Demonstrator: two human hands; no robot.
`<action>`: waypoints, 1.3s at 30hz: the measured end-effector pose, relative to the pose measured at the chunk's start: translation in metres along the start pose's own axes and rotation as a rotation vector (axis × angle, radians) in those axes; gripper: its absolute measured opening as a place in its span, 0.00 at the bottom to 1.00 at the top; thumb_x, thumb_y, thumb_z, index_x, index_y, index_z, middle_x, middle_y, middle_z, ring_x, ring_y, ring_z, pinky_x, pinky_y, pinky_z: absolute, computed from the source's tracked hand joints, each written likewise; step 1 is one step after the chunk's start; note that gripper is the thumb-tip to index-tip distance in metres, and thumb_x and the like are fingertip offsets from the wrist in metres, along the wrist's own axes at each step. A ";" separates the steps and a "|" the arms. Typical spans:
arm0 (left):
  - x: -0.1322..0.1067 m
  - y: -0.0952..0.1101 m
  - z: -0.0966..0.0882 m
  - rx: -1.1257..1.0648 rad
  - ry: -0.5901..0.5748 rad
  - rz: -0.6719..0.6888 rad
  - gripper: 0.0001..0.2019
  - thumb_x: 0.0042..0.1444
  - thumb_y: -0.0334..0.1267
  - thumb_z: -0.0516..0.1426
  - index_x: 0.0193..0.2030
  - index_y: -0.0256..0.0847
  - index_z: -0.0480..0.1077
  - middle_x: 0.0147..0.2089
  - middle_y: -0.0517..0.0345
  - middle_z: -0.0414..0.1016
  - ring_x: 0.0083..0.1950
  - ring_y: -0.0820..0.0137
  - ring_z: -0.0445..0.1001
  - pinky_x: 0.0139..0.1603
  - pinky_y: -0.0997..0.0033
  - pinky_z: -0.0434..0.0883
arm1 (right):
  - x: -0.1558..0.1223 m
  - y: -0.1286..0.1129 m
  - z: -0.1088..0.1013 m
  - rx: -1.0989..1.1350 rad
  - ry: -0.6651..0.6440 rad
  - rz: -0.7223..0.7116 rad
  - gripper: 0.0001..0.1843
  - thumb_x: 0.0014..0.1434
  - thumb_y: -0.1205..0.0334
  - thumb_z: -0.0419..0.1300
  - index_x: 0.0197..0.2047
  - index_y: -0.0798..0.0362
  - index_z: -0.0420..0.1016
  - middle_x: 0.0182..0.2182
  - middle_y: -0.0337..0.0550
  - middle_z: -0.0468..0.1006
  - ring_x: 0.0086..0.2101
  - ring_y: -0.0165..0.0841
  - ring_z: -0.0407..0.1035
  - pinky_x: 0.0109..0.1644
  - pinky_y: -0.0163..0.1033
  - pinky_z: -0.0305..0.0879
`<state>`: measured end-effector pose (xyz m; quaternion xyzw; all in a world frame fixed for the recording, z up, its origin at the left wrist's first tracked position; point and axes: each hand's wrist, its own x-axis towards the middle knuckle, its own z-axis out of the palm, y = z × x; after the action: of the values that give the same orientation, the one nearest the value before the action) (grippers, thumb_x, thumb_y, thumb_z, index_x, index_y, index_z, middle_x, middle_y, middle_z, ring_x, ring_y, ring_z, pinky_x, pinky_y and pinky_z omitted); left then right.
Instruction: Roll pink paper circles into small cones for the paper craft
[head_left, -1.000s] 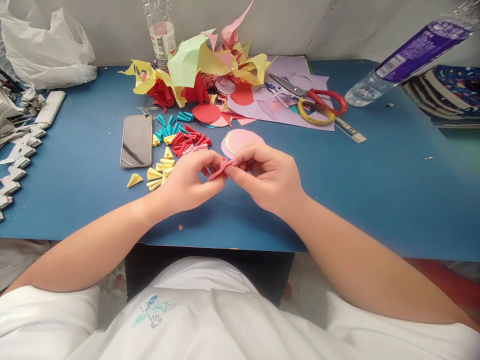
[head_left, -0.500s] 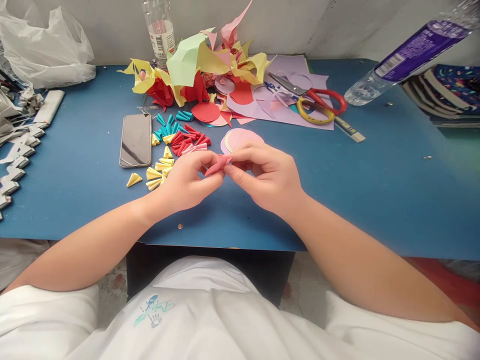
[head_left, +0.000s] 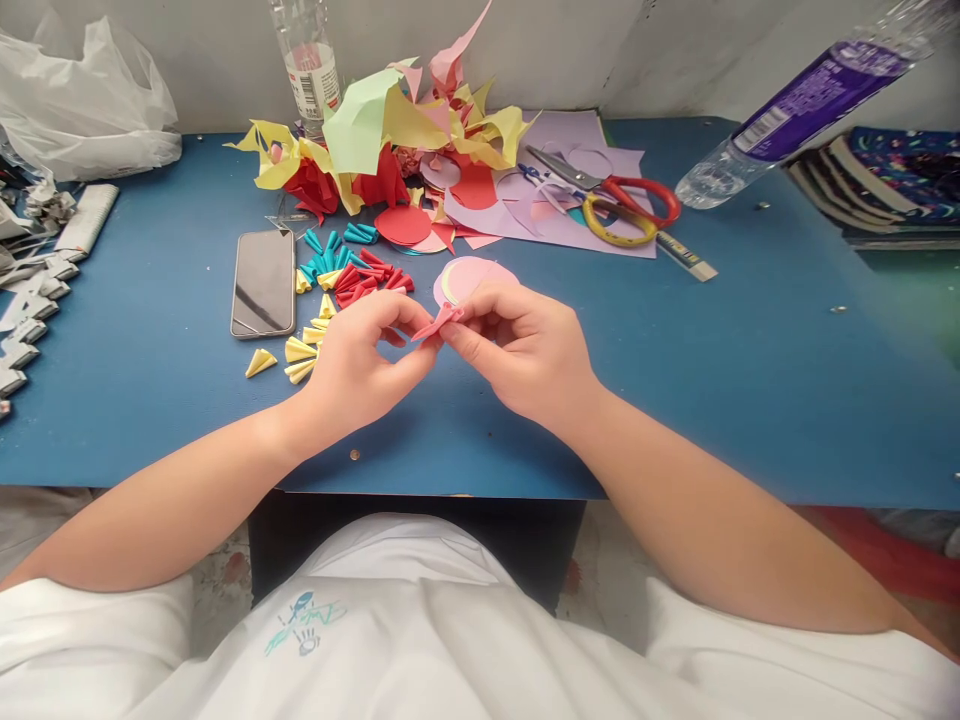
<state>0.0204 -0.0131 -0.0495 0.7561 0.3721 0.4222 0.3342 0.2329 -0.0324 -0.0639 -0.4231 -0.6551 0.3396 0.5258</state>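
Pinched shut between thumb and fingertips, my left hand (head_left: 364, 350) and right hand (head_left: 529, 350) both have hold of one pink paper (head_left: 433, 326), curled at its right end. I hold it above the table (head_left: 750, 380), in from the middle of the near edge. Just past my right fingers lie stacked discs (head_left: 487, 270). Near my left hand are yellow cones (head_left: 300, 350), red cones (head_left: 358, 292) and teal cones (head_left: 327, 260), with a phone (head_left: 263, 285) toward the left edge. Scraps (head_left: 364, 120) heap along the far edge; scissors (head_left: 598, 183) lie right of them.
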 end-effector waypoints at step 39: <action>0.007 0.000 -0.006 0.257 -0.164 0.201 0.14 0.67 0.34 0.59 0.35 0.48 0.56 0.33 0.60 0.70 0.35 0.65 0.66 0.42 0.61 0.69 | 0.007 0.008 -0.001 0.200 -0.072 0.088 0.26 0.59 0.35 0.86 0.43 0.45 0.87 0.37 0.43 0.89 0.36 0.40 0.85 0.40 0.47 0.87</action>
<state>0.0176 -0.0064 -0.0444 0.8579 0.3168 0.3394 0.2202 0.2350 -0.0232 -0.0679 -0.3846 -0.6172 0.4409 0.5261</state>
